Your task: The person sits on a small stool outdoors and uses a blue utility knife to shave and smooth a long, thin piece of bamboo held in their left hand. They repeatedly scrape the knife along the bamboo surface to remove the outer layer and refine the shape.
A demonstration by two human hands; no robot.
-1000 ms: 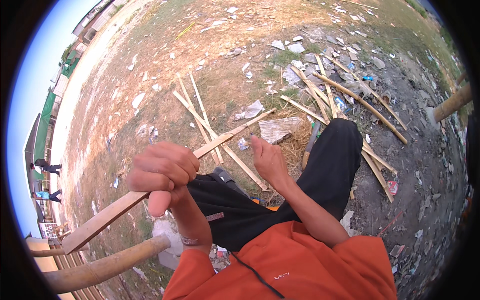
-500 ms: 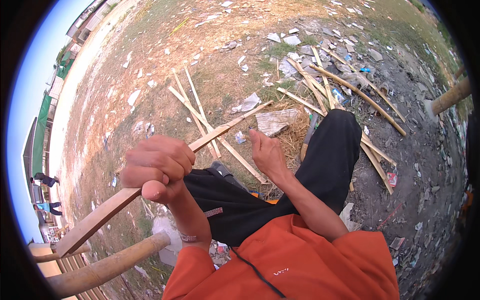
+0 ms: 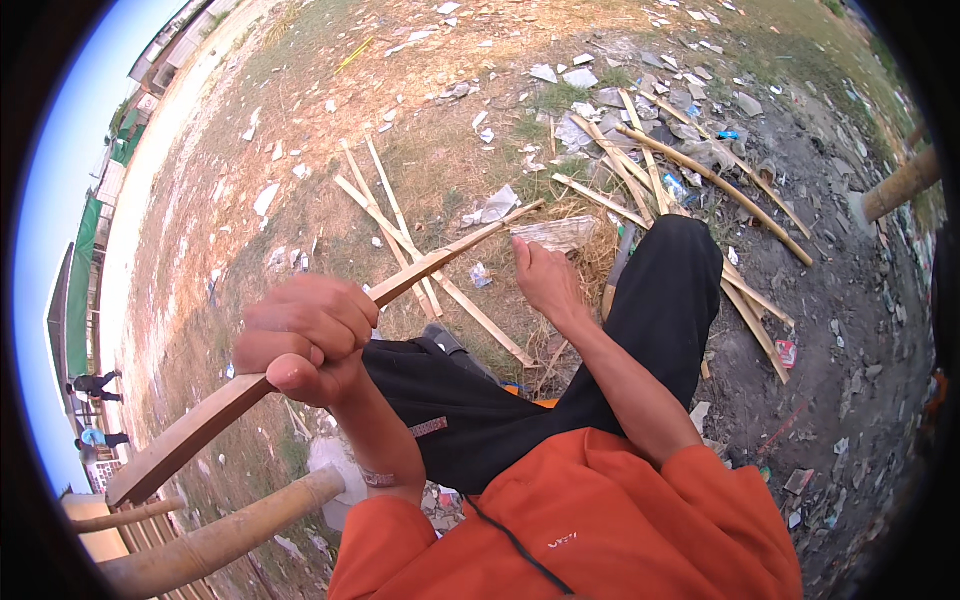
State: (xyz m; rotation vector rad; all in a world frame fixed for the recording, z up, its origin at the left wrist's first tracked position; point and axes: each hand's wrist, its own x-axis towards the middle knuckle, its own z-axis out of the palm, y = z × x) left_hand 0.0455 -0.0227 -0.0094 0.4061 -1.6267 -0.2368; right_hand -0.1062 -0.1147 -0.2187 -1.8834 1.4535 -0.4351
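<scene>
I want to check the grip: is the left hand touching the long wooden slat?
Touching. The head view shows the left hand with its fingers wrapped around the long wooden slat.

Open ground (image 3: pixel 300 130) of dry grass and bare dirt lies in daylight, littered with white scraps (image 3: pixel 265 198) and scattered bamboo strips (image 3: pixel 700 170). A darker muddy patch (image 3: pixel 850 330) spreads at right. At far left stand a green fence (image 3: pixel 82 270) and two distant people (image 3: pixel 95 410), under blue sky (image 3: pixel 70 130).

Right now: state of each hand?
Left hand: closed around the wooden slat.
Right hand: open, empty, fingers extended toward the straw.
</scene>
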